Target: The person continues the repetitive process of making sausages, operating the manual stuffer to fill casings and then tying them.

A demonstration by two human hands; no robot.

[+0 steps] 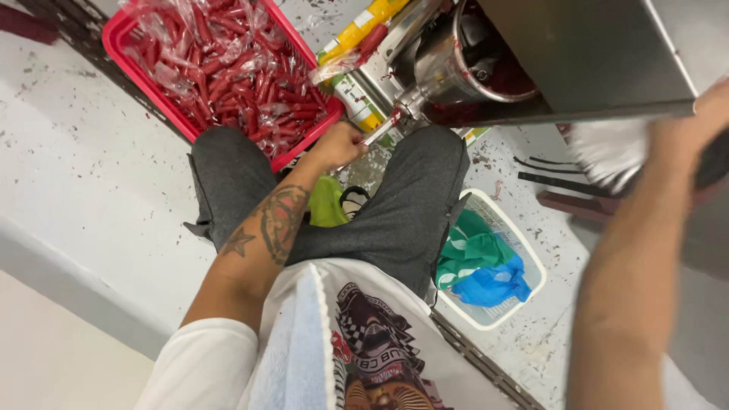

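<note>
I look down at my lap, seated in grey shorts. My left hand (339,144) is closed around the thin metal nozzle (381,127) that sticks out of a steel filling machine (448,64) holding dark red mixture. My right hand (687,129) is raised at the right edge, blurred, and grips a dark handle (714,163) next to a blurred silvery object (607,152). A red plastic basket (121,34) of filled red tubes in clear wrap (228,68) stands on the floor by my left knee.
A white basket (531,262) with green and blue bags sits by my right knee. The pale floor (83,152) is spattered with red. Yellow packages (364,23) lie near the machine. A grated floor drain (478,357) runs diagonally beneath me.
</note>
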